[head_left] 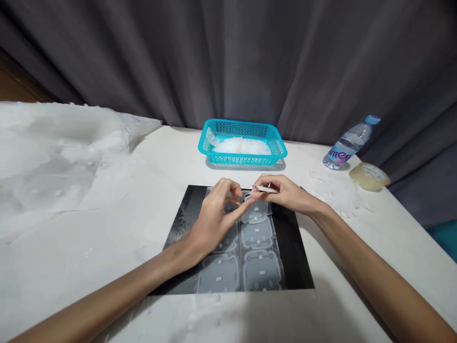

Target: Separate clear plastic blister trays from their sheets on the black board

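On a black mat (298, 247) lies a clear plastic sheet (262, 269) with two columns of grey rounded-square pieces. Over its far end my two hands meet. My right hand (280, 190) pinches a slim, pale tool with a pointed tip (266, 189); its exact kind is unclear. My left hand (219, 214) has curled fingers, and its thumb reaches to my right fingertips. A small clear bit seems to lie between the hands, but the fingers partly hide it. My left wrist rests low over the left side of the mat.
Behind the mat stands a turquoise basket (243, 159) holding white, translucent pieces. A large plastic bag (64, 157) covers the table's far left. At right are a water bottle (348, 145), a tape roll (369, 176) and clear scraps (339, 193). A grey curtain (250, 62) hangs behind.
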The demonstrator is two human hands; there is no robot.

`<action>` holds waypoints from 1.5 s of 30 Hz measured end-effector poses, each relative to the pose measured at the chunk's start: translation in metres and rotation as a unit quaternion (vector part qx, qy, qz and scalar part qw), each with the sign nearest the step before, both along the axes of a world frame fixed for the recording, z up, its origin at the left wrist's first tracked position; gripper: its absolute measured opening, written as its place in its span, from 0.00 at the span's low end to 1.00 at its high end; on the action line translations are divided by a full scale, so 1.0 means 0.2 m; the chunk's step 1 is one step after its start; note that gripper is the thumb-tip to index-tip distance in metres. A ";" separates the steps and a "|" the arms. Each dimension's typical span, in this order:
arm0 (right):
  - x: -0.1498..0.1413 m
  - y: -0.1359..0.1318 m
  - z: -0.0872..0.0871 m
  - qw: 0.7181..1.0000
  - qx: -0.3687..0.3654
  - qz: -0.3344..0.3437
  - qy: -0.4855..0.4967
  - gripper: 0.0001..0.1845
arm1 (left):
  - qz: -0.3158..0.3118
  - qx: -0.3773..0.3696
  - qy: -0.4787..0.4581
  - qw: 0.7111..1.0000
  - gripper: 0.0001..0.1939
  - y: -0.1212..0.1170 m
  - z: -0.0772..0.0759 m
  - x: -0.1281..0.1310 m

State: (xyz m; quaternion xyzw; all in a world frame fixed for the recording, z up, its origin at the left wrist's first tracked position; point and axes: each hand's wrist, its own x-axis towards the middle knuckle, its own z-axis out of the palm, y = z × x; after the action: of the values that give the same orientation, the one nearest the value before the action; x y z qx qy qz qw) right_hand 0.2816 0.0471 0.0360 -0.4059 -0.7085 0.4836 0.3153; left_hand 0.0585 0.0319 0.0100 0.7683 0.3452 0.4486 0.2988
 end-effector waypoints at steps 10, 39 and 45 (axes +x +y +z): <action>0.00 -0.04 0.08 0.996 -0.083 0.024 0.037 0.15 | -0.068 -0.061 0.056 0.994 0.12 0.02 0.04 0.01; 0.06 -0.06 0.03 0.994 -0.105 0.015 -0.041 0.19 | -0.220 -0.336 -0.027 0.915 0.17 0.07 0.04 -0.08; 0.04 -0.11 0.03 0.990 -0.131 0.042 0.019 0.21 | -0.159 -0.334 0.016 0.929 0.16 0.07 0.06 -0.05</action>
State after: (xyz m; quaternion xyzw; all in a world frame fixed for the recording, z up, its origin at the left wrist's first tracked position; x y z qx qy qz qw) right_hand 0.2905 0.0250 0.0411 -0.4048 -0.6492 0.5926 0.2522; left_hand 0.0480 0.0450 0.0213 0.6757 0.3530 0.2415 0.6004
